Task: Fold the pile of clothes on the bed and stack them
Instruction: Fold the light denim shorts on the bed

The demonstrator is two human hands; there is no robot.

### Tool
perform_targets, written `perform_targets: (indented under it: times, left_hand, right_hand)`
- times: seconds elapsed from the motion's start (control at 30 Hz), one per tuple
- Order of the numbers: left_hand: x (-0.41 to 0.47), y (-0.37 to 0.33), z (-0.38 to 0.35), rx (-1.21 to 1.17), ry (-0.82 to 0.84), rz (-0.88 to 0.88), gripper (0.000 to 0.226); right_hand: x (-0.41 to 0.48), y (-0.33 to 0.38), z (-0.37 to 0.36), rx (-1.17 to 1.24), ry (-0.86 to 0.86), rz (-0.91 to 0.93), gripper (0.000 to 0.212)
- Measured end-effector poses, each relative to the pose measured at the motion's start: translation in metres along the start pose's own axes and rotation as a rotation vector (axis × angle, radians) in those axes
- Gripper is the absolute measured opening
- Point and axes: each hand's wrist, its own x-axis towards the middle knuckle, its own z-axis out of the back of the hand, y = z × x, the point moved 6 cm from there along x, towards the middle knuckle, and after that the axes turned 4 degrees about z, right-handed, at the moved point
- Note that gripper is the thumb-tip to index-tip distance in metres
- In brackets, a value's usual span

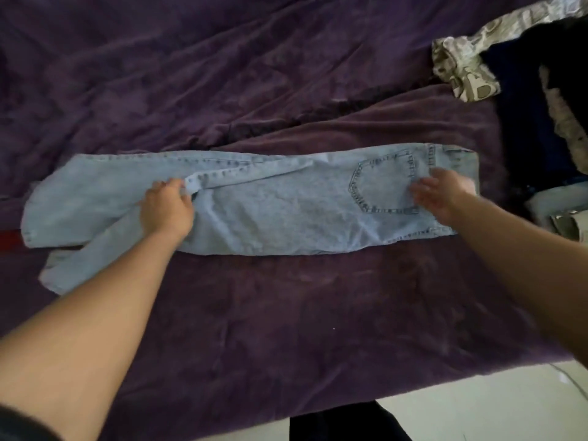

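A pair of light blue jeans (270, 205) lies stretched sideways across the purple bed cover (286, 329), folded lengthwise, waistband to the right and leg ends to the left. My left hand (167, 208) pinches a seam of the upper leg near the knee, fingers curled round the denim. My right hand (440, 194) rests on the seat beside the back pocket, fingers spread and slightly blurred. The lower leg sticks out at an angle under my left forearm.
A pile of unfolded clothes (525, 90) sits at the right, with a patterned beige piece (461, 68) and dark garments. The bed's front edge runs along the bottom right, with pale floor (493, 405) beyond it. Rumpled purple cover fills the far side.
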Motion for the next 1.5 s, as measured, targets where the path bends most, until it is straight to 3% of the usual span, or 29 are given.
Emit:
perform_targets:
  times: [0.17,0.3,0.5,0.6,0.77,0.87,0.97,1.03,1.13,1.27,1.33,1.47,1.5]
  left_hand:
    - [-0.084,0.080,0.006,0.037,0.094,0.066,0.029]
    - [-0.119,0.158,0.024,0.132,0.229,0.143,0.032]
    - [-0.113,0.256,0.038,0.341,0.301,0.054,0.040]
    - [-0.085,0.293,0.022,0.386,0.307,-0.099,0.059]
    - [-0.025,0.324,-0.024,0.410,0.271,-0.329,0.080]
    - [0.003,0.337,-0.030,0.403,0.229,-0.378,0.068]
    - [0.019,0.335,-0.012,0.244,0.163,-0.453,0.030]
    - [0.044,0.338,0.017,-0.060,0.107,-0.352,0.014]
    - [0.110,0.354,0.058,-0.483,0.059,-0.017,0.008]
    - [0.194,0.360,0.074,-0.545,0.061,0.205,0.032]
    - [0.212,0.358,0.057,-0.570,0.124,0.298,0.034]
    - [0.206,0.341,0.017,-0.631,0.299,0.384,0.061]
    - [0.203,0.339,0.010,-0.635,0.311,0.401,0.065]
  right_hand:
    - [-0.059,-0.036,-0.032,-0.250,-0.014,0.141,0.038]
    - [-0.116,-0.074,-0.087,-0.420,0.175,0.128,0.043]
    - [-0.205,-0.131,-0.199,-0.716,0.437,0.089,0.008]
    - [-0.232,-0.159,-0.275,-0.655,0.487,0.060,0.016]
    - [-0.229,-0.208,-0.390,-0.430,0.389,-0.057,0.011]
    - [-0.218,-0.226,-0.416,-0.393,0.287,-0.149,0.037]
    - [-0.216,-0.226,-0.421,-0.356,0.217,-0.185,0.031]
    - [-0.217,-0.213,-0.431,-0.311,0.212,-0.182,0.017]
    - [-0.220,-0.177,-0.465,-0.195,0.250,-0.146,0.009]
    - [-0.221,-0.139,-0.507,-0.129,0.314,-0.047,0.005]
    - [-0.219,-0.136,-0.508,-0.364,0.287,0.116,0.016]
    - [-0.226,-0.162,-0.479,-1.152,0.186,0.712,0.045]
    - [-0.224,-0.175,-0.469,-1.273,0.195,0.755,0.051]
